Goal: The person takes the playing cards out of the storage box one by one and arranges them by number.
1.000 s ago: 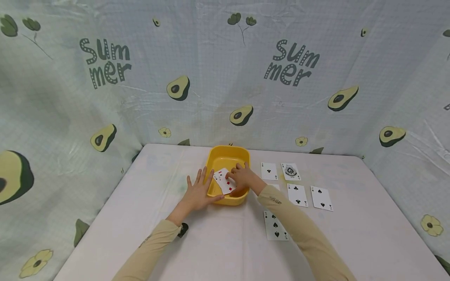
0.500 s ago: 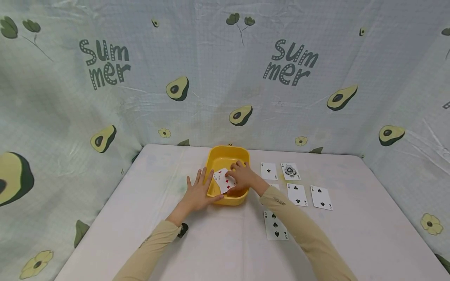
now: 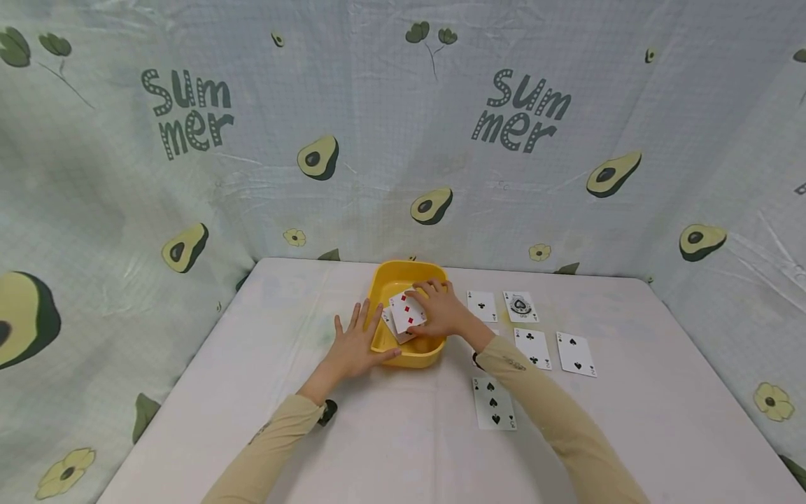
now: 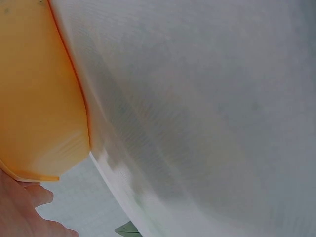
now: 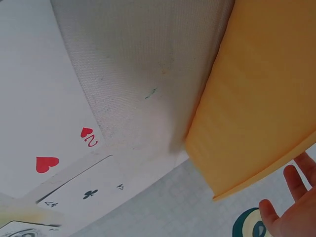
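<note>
A yellow plastic tray stands on the table with playing cards in it. My right hand reaches in over the tray's right side and grips a three of diamonds card between thumb and fingers. Beneath that card, another white card lies partly covered. My left hand rests at the tray's left rim, fingers spread straight and thumb along the front edge. In the left wrist view the tray wall hides most of that hand. The held card does not show in the right wrist view.
Right of the tray lie face-up cards: ace of clubs, ace of spades, two of clubs, two of spades and three of spades. A two of hearts is mostly behind my right sleeve in the head view. Printed cloth hangs behind.
My right hand has lifted the three of diamonds slightly up and away from the card below, tilting it and uncovering that card's edge. The left hand has stayed put.
</note>
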